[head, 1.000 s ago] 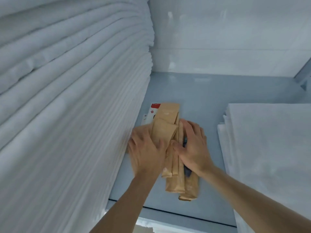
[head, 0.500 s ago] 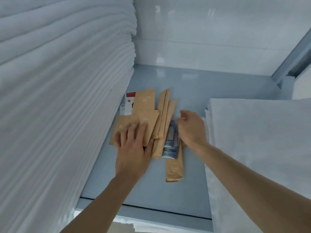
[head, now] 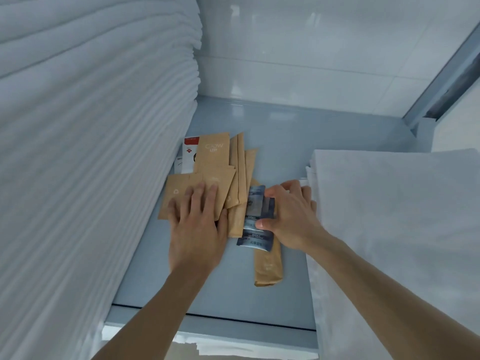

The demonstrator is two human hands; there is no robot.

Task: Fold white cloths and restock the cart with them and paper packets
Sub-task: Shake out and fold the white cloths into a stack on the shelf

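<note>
Left hand [head: 196, 224] flat, fingers straight, pressing brown paper packets [head: 217, 175] onto grey cart shelf [head: 298, 133]. Right hand [head: 291, 216] pinches blue-silver foil sachet [head: 255, 219]. Folded white cloth stacks [head: 91, 152] flank both sides.

Packets on a shelf between two cloth stacks

On the shelf [head: 298, 131], a tall stack of folded cloths [head: 91, 152] stands left and a lower stack [head: 389, 216] right. Between them lie paper packets [head: 215, 162], nearer the left stack. The left hand [head: 197, 224] rests flat on the near-left packets; the right hand [head: 291, 211] holds a foil sachet [head: 255, 229] lying over a long packet [head: 267, 268] that reaches nearest.
</note>
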